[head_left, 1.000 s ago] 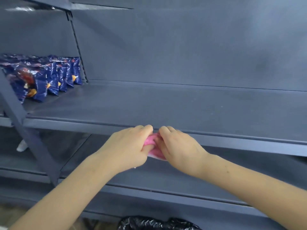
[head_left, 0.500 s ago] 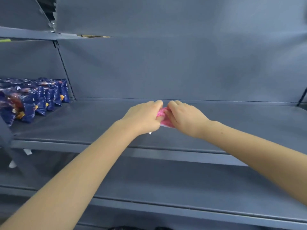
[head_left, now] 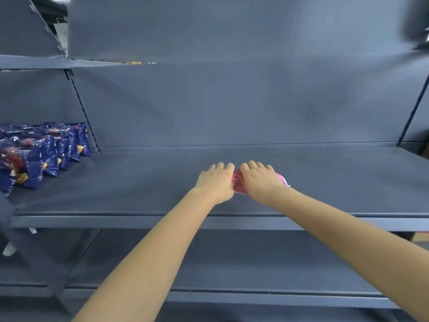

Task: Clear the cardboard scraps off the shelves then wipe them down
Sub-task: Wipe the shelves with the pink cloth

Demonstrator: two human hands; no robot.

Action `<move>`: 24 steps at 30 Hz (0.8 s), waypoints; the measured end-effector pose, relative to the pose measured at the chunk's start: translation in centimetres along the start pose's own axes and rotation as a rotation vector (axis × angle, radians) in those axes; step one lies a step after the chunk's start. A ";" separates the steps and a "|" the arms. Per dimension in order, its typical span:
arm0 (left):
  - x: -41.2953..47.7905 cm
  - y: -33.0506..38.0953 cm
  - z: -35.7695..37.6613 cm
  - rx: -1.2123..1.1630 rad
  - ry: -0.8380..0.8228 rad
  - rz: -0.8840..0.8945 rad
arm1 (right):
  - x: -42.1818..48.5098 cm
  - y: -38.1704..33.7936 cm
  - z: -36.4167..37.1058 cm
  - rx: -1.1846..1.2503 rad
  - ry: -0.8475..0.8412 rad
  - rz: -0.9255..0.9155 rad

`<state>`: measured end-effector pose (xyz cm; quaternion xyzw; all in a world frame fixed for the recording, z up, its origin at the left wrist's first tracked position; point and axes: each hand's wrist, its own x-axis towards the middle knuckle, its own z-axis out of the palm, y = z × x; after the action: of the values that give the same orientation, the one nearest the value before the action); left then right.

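Nearest you, at the bottom of the view, the lower shelf [head_left: 255,259] runs from left to right. A small white bit [head_left: 9,249] lies on it at the far left, too blurred to identify. Your two bare forearms reach over it toward the middle shelf [head_left: 139,182].

On that middle shelf, a little right of centre and well in from the front lip, your hands sit side by side with knuckles up. Your left hand [head_left: 216,182] has its fingers curled down and its thumb side is against the pink cloth [head_left: 237,183], gripping the bunched end. Your right hand [head_left: 261,181] lies over the cloth with its fingers curled round it. A pink and white edge pokes out from under its right side. The cloth rests on the shelf surface between and beneath the two hands, so most of it is hidden. You cannot tell from here how it is folded.

Farther left on the same shelf, well apart from your hands, a row of dark blue snack packets [head_left: 44,152] stands upright, running back to the slotted upright post [head_left: 81,108].

Behind everything stands the grey back panel [head_left: 232,108]. Above it is the front edge of the upper shelf [head_left: 34,61], where a thin tan sliver [head_left: 135,63] shows just right of the post line. It is too small to make out.
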<state>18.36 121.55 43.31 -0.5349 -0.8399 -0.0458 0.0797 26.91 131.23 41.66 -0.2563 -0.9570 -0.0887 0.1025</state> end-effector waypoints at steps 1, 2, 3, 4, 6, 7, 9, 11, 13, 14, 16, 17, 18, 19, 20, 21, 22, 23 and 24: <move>0.2 0.2 0.3 -0.004 -0.003 -0.005 | 0.1 0.1 0.3 0.004 -0.009 0.015; 0.5 0.4 0.6 -0.007 -0.006 -0.009 | 0.1 0.1 0.5 0.007 -0.017 0.028; 0.7 0.6 0.9 -0.006 -0.012 -0.012 | 0.1 0.3 0.6 0.001 -0.024 0.039; 0.9 0.8 1.2 -0.002 -0.021 -0.016 | 0.0 0.4 0.8 -0.015 -0.029 0.050; 1.2 1.1 1.9 0.004 -0.056 -0.021 | -0.1 0.7 1.1 -0.055 -0.049 0.068; 1.4 1.2 2.2 0.005 -0.083 -0.019 | -0.2 0.8 1.3 -0.066 -0.066 0.076; 1.6 1.3 3.0 -0.007 -0.154 -0.026 | -0.4 1.1 1.8 -0.053 -0.121 0.100; 1.7 1.0 3.9 -0.023 -0.224 -0.044 | -0.5 1.5 2.7 -0.007 -0.187 0.122; 1.8 0.8 4.9 -0.018 -0.251 -0.047 | -0.6 1.9 3.6 0.069 -0.250 0.136; 1.7 0.7 5.4 -0.018 -0.247 -0.043 | -0.6 2.1 4.0 0.105 -0.264 0.143; 1.7 0.7 6.1 -0.023 -0.226 -0.035 | -0.6 2.2 4.6 0.143 -0.259 0.147; 1.8 0.7 6.3 -0.024 -0.216 -0.035 | -0.5 2.2 4.8 0.152 -0.253 0.147; 2.0 0.8 6.5 -0.025 -0.208 -0.039 | -0.3 2.3 4.9 0.162 -0.247 0.149; 2.1 0.8 6.7 -0.026 -0.205 -0.043 | -0.2 2.3 5.0 0.174 -0.242 0.153; 2.3 0.8 6.8 -0.027 -0.207 -0.050 | 0.0 2.3 5.1 0.187 -0.238 0.156; 2.4 0.8 6.9 -0.028 -0.208 -0.056 | 0.1 2.4 5.2 0.201 -0.236 0.159; 2.5 0.9 6.9 -0.026 -0.210 -0.062 | 0.3 2.5 5.2 0.214 -0.235 0.161; 2.6 0.9 6.9 -0.024 -0.212 -0.067 | 0.4 2.6 5.3 0.223 -0.234 0.162; 2.7 0.9 6.9 -0.019 -0.216 -0.072 | 0.5 2.6 5.3 0.227 -0.234 0.162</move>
<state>17.46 125.49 37.05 -0.5068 -0.8619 0.0014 -0.0183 27.00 134.87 36.96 -0.3279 -0.9425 0.0587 0.0257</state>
